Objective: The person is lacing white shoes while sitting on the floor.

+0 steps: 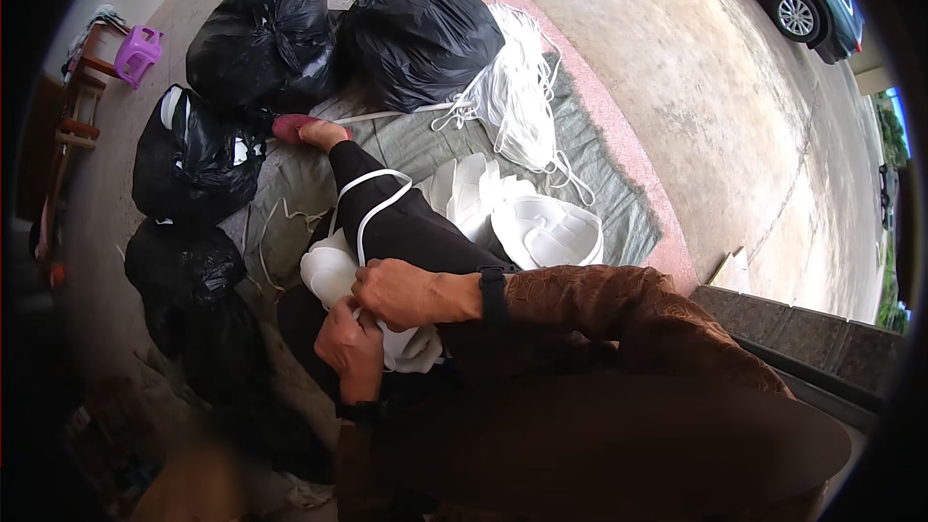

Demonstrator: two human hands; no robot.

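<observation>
A white, soft-looking rounded piece (329, 269) lies across my lap, and its exact kind is unclear. My left hand (350, 348) is closed at its near side, fingertips pressed against it. Right beside it, my right hand (401, 292) is closed around a white cord (385, 205), which rises in a loop over my dark trouser leg. The fingertips of both hands nearly meet, and what lies between them is partly hidden. More white material (414, 350) shows beneath my right hand. To the right of my leg sit several similar white moulded pieces (546, 232), some nested together.
A bundle of white cords (522, 87) spreads over the grey-green cloth (614, 188). Stuffed black bags (420, 39) stand beyond my foot, with more black bags (198, 159) along the left. A purple plastic stool (138, 55) is at far left; a parked car (802, 0) is at upper right.
</observation>
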